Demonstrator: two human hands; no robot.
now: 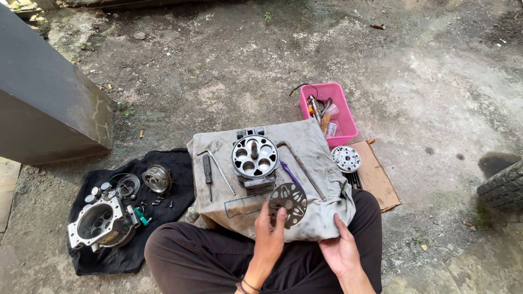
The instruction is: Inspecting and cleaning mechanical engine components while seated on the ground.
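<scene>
A: What does the left hand [268, 231] hold?

B: It grips a round perforated metal plate [289, 203], fingers closed on its lower edge, above the grey cloth [321, 179], just in front of the cylinder block [254, 158].

A: And the right hand [340, 250]?

B: Open, flat on the cloth's near edge, holding nothing.

A: Around them?

B: 1 pink tray [346, 122] behind, a screwdriver [207, 170] on the cloth, a metal housing [101, 223] on black fabric [109, 261] at left.

Outdoor repair spot, concrete ground [425, 71], tool basket [343, 117]
</scene>
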